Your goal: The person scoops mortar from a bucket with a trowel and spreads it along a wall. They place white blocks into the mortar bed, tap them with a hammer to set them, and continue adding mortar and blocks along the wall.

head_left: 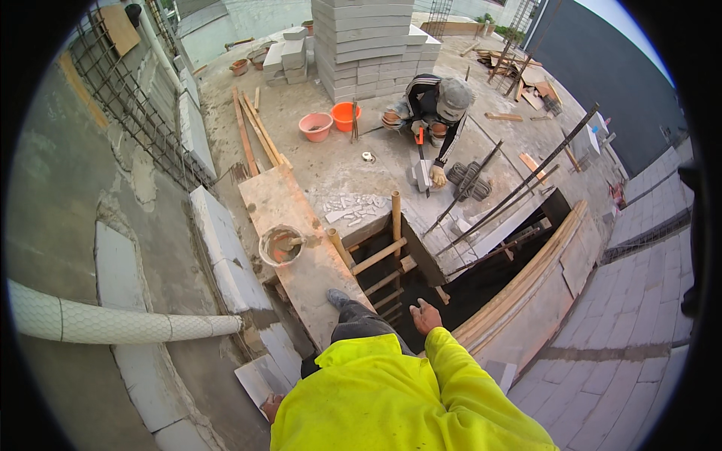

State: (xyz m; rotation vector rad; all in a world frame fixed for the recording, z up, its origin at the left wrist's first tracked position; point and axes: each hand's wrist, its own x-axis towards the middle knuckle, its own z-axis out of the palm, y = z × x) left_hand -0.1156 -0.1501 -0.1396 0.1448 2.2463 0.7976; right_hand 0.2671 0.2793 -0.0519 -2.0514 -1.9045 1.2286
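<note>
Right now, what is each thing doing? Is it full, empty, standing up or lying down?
Mortar bucket: upright on the plank, mortar and a tool inside.
Pink basin: upright, looks empty.
Orange bucket: upright, contents unclear.
Wooden ladder: leaning in the floor opening.
Right hand: open, empty.
Left hand: mostly hidden, touching a grey block.

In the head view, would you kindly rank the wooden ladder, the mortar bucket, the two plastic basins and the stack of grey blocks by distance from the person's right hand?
From the right hand:
1. Wooden ladder, just ahead to the left, in the floor opening.
2. Mortar bucket, farther left on the board.
3. Two plastic basins, well ahead; too close together to separate.
4. Stack of grey blocks, farthest, at the top.
</note>
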